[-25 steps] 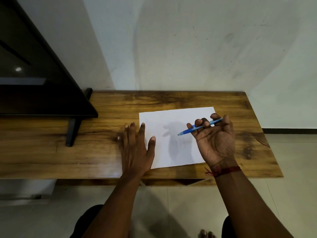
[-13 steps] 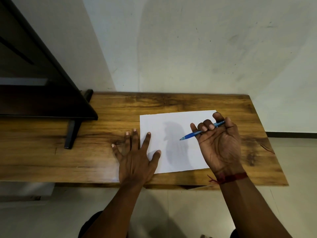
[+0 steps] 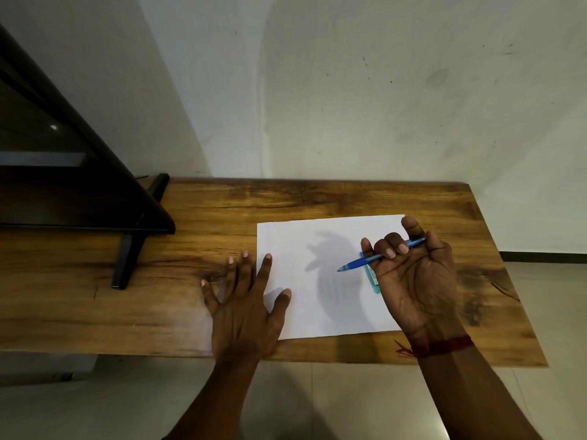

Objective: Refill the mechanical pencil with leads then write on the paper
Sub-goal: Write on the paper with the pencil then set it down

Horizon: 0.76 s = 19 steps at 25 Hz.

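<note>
A white sheet of paper (image 3: 320,249) lies on the wooden table (image 3: 206,211). My right hand (image 3: 413,277), palm up, hovers over the sheet's right side with its fingers curled around a blue mechanical pencil (image 3: 362,262) whose tip points left. A teal lead case (image 3: 372,278) lies on the paper just under that hand, mostly hidden by it. My left hand (image 3: 244,306) rests flat, fingers spread, on the table at the sheet's lower left corner, with the thumb and index finger on the paper.
A black TV screen (image 3: 63,173) on a black stand leg (image 3: 127,258) fills the table's left part. A pale wall rises behind the table. The table's front edge is close to my body, with tiled floor (image 3: 349,401) below.
The teal lead case has come into sight under my right hand. The view has shifted slightly; both hands hold nearly the same places.
</note>
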Each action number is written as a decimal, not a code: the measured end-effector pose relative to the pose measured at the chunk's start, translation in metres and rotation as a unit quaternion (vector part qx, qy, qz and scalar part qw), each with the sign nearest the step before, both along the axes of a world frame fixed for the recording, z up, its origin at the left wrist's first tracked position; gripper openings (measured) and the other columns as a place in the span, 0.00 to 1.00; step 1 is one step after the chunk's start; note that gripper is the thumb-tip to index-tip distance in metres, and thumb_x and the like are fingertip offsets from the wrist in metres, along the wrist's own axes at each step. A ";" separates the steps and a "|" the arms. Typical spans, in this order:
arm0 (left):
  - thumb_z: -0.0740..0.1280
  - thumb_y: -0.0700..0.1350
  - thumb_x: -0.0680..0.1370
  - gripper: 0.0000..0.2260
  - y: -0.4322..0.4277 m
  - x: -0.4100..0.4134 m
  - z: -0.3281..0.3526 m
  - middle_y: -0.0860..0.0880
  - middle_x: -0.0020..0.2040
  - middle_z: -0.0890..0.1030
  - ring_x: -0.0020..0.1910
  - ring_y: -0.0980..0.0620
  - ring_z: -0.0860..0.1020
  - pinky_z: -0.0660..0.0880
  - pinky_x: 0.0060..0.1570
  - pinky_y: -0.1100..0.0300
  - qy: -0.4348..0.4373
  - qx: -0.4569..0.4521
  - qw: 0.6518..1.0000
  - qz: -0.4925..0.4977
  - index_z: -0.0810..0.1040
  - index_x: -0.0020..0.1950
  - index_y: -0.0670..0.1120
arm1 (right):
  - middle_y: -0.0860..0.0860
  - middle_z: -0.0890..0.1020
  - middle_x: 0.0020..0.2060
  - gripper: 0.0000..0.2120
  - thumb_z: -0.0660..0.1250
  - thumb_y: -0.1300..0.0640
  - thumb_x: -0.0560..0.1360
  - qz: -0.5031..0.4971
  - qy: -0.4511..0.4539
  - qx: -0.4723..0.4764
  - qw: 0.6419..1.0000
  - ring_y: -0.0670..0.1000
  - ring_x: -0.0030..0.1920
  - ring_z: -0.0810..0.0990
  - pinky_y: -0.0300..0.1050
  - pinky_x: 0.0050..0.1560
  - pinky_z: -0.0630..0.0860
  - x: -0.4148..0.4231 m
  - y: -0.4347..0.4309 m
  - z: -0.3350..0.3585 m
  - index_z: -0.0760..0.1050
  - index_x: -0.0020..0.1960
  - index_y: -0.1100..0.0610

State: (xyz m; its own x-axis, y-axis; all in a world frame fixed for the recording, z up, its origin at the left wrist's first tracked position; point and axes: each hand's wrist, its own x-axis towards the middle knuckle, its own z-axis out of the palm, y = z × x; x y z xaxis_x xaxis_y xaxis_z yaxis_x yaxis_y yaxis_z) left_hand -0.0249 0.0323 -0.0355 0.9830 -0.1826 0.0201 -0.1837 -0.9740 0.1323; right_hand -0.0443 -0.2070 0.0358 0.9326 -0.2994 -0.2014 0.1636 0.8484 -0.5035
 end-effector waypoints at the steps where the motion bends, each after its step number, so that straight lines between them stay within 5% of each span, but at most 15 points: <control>1: 0.37 0.70 0.74 0.34 0.000 0.000 0.000 0.49 0.80 0.53 0.79 0.45 0.49 0.39 0.72 0.34 0.001 0.000 1.000 0.001 0.48 0.78 0.58 | 0.50 0.67 0.32 0.18 0.51 0.47 0.80 0.000 -0.003 0.002 1.000 0.49 0.33 0.67 0.55 0.63 0.71 0.000 -0.002 0.000 0.76 0.53 0.56; 19: 0.41 0.70 0.74 0.34 -0.003 0.001 0.004 0.46 0.80 0.54 0.78 0.42 0.51 0.45 0.71 0.30 0.017 0.032 0.999 -0.009 0.51 0.78 0.58 | 0.49 0.67 0.30 0.20 0.50 0.48 0.80 -0.016 -0.005 -0.031 0.999 0.48 0.32 0.66 0.52 0.56 0.72 0.007 0.000 0.009 0.77 0.52 0.58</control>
State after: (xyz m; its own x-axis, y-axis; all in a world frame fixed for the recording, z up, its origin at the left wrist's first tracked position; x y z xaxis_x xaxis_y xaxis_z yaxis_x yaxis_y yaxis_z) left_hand -0.0243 0.0289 -0.0314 0.9796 -0.1994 -0.0262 -0.1969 -0.9775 0.0760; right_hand -0.0373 -0.2073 0.0451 0.9240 -0.3412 -0.1729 0.1951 0.8092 -0.5541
